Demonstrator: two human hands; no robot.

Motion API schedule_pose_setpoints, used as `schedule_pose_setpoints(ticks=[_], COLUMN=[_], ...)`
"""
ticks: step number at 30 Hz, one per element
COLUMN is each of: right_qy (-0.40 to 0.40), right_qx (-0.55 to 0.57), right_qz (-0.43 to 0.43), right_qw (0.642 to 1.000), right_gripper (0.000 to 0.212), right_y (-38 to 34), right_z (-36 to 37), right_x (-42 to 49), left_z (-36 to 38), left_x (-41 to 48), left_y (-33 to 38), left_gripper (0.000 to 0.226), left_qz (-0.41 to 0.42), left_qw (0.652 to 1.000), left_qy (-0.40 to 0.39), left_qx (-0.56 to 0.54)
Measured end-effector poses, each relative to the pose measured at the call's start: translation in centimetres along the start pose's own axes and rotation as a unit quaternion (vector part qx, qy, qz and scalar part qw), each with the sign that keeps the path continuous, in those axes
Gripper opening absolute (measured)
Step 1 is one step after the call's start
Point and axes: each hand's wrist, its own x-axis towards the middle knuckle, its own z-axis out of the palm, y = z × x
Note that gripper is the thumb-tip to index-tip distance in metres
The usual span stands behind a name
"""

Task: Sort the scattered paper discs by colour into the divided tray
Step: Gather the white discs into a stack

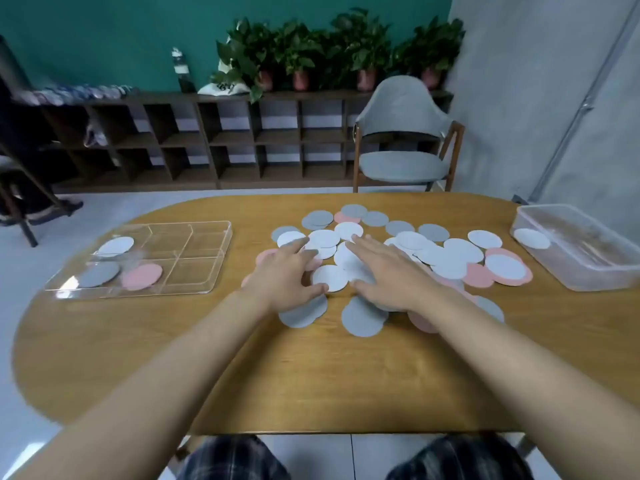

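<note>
Only three discs (142,277) are lodged in the divided tray (194,225) at frame left, while the scattered pile (446,258) at mid-frame on the worktop (311,375) is left unsorted, touched by the released, flat fingers of the left hand (287,275) and right hand (384,271).

Teal wall (104,29) seen behind dark cubby shelf (207,138) topped by potted plants (304,53); grey chair (403,109) placed on pale floor (104,209).

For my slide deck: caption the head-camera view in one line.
Left hand and right hand rest on scattered paper discs; divided tray partly filled at left.
</note>
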Motion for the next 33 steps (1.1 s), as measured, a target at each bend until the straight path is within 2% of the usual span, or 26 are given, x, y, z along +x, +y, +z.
schedule_pose_setpoints(ticks=[2, 4, 7, 12, 14, 20, 25, 31, 33], right_qy=[0.0, 0.003, 0.0, 0.005, 0.014, 0.065, 0.15, 0.234, 0.252], right_qx=[0.004, 0.016, 0.043, 0.061, 0.078, 0.151, 0.191, 0.192, 0.191], right_qz=[-0.013, -0.018, -0.024, -0.051, -0.065, -0.079, -0.082, -0.081, -0.075], right_qw=[1.0, 1.0, 0.999, 0.997, 0.995, 0.983, 0.967, 0.95, 0.946], right_gripper=[0.075, 0.079, 0.085, 0.084, 0.077, 0.037, 0.019, 0.009, 0.01], right_y=[0.2, 0.6, 1.6, 2.8, 3.2, 4.2, 4.3, 4.6, 4.9], right_z=[0.6, 1.6, 3.0, 4.6, 5.0, 6.4, 7.4, 6.5, 6.3], right_x=[0.2, 0.4, 1.2, 2.3, 2.8, 4.1, 4.8, 4.6, 4.6], left_z=[1.0, 2.3, 4.1, 5.1, 5.3, 5.4, 5.3, 5.0, 4.7], left_x=[0.6, 1.2, 2.2, 2.6, 2.6, 2.4, 2.4, 3.3, 4.1], left_y=[-0.2, -0.6, -1.0, -1.7, -2.0, -1.8, -1.3, -1.2, -1.7], left_gripper=[0.046, 0.045, 0.056, 0.046, 0.048, 0.044, 0.021, 0.023, 0.027], left_qz=[0.029, 0.035, 0.055, 0.081, 0.084, 0.101, 0.134, 0.091, 0.058], left_qw=[0.999, 0.996, 0.991, 0.987, 0.986, 0.986, 0.969, 0.953, 0.957], left_qy=[0.011, 0.013, 0.03, 0.062, 0.072, 0.092, 0.146, 0.158, 0.159], left_qx=[-0.045, -0.08, -0.122, -0.121, -0.123, -0.096, -0.148, -0.241, -0.234])
